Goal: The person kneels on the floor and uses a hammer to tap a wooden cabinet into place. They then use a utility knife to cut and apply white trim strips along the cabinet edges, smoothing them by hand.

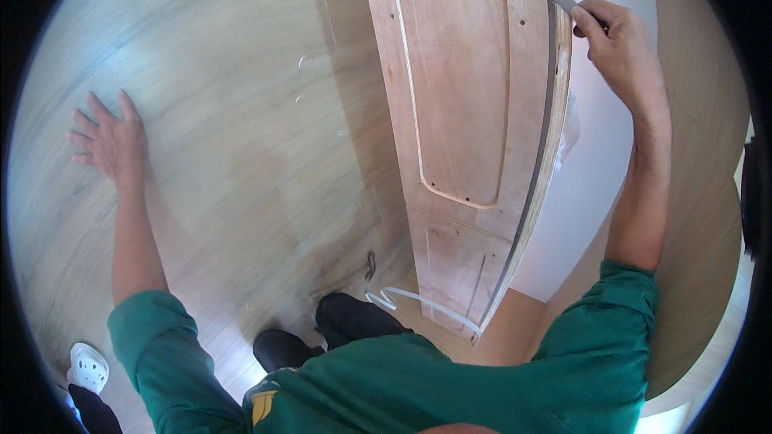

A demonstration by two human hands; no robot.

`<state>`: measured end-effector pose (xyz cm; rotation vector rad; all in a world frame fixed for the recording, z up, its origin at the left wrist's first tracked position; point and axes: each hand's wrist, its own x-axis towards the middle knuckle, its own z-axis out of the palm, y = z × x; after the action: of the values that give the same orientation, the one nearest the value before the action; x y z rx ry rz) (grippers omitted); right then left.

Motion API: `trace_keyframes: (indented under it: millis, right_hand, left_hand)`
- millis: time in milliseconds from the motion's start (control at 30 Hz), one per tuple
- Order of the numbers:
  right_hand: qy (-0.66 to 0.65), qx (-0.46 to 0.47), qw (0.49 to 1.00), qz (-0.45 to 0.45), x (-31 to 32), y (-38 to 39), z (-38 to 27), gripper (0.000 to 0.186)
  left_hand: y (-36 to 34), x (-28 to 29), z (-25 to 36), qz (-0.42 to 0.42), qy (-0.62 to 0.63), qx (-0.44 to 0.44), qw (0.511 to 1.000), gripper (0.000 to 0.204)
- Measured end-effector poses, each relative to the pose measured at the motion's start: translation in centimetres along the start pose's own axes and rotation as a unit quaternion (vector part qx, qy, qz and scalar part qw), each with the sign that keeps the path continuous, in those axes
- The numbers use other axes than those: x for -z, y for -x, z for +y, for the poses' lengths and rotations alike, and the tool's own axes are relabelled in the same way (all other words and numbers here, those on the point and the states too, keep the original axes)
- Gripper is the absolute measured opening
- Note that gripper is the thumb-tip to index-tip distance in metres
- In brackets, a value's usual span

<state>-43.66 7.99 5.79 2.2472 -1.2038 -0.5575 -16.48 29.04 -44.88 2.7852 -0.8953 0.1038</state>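
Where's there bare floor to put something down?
The floor between the left hand and the board is mostly bare, with tiny pale bits. It's crowded by the board's near end: a white strip and a dark thing.

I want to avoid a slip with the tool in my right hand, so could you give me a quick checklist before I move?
1. Right hand gripping the flat grey tool: ok, held between thumb and fingers.
2. Left hand away from the tool: ok, spread and empty, far to the left.
3. Wooden panel braced by the left hand: not ok, that hand is off it; other support cannot be seen.
4. White curled strip clear of the dark shoes: cannot tell, it looks very close.
5. Other person's white clog away from the tool: ok, at lower left.
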Motion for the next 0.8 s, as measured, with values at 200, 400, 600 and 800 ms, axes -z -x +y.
trace_keyframes:
  millis: [200,400,600,800]
  right_hand:
    - [0.046,-0.025,0.998,-0.021,2.2,-0.4,0.8,0.027]
    - [0.049,-0.009,0.998,0.03,0.3,-0.9,0.8,0.025]
    - [0.091,-0.031,0.995,-0.008,0.1,-1.1,0.7,0.024]
    - [0.107,0.007,0.993,-0.055,-0.3,-2.6,0.6,0.028]
  left_hand:
    - [0.3,-1.0,0.7,-0.001,0.001,-0.006,1.0,0.072]
    - [0.1,-1.0,-0.4,0.017,0.008,-0.006,1.0,0.072]
    - [-0.1,-1.5,-0.6,0.009,-0.02,-0.001,1.0,0.073]
    - [0.2,-1.1,-0.2,-0.007,-0.05,-0.006,0.999,0.072]
